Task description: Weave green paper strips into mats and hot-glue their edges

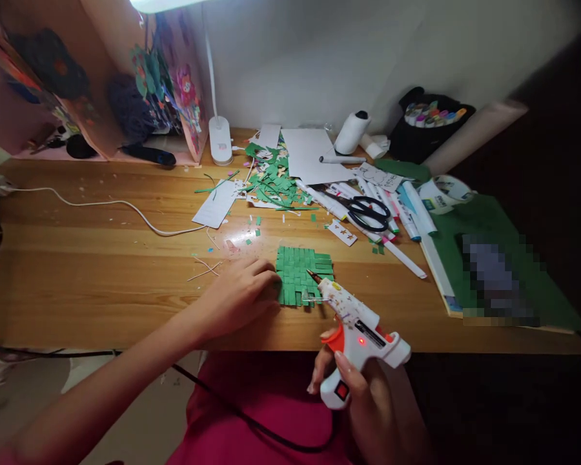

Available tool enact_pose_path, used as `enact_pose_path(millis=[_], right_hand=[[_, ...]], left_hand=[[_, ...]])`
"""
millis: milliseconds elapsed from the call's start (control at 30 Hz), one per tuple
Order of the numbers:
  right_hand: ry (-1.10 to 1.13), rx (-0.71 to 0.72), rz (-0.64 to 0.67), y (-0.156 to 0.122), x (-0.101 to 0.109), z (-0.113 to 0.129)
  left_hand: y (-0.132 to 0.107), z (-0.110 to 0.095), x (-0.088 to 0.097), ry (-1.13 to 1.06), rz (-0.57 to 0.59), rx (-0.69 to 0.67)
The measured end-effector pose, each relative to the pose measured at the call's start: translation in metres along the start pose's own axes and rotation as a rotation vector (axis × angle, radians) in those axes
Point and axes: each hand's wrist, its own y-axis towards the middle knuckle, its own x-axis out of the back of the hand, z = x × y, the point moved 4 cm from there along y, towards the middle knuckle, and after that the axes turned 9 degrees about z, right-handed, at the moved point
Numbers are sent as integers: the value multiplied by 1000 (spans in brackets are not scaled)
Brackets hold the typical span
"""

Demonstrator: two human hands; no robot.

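Note:
A green woven paper mat (301, 271) lies on the wooden desk (126, 271) near its front edge. My left hand (239, 294) rests on the desk with curled fingers pressing the mat's left edge. My right hand (363, 394) grips the handle of a white hot glue gun (361, 326) with an orange trigger and a lit red light. The gun's nozzle points up-left and touches the mat's right part.
Green paper scraps (271, 177), white sheets (312, 155), black scissors (368, 212) and several markers (407, 216) crowd the desk's back right. A desk lamp base (220, 139), a marker case (430, 123), a tape roll (445, 190) and green sheets (494, 258) stand around. A black cord (252, 420) crosses my lap.

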Motion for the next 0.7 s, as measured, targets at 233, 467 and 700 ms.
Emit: enact_pose_path(millis=[233, 467, 700], right_hand=[[-50, -156, 117, -7, -3, 0], [57, -242, 90, -15, -4, 0], [31, -259, 104, -16, -6, 4]], left_hand=[[7, 1, 4, 47, -9, -88], [11, -2, 1, 221, -52, -149], [17, 1, 6, 20, -125, -66]])
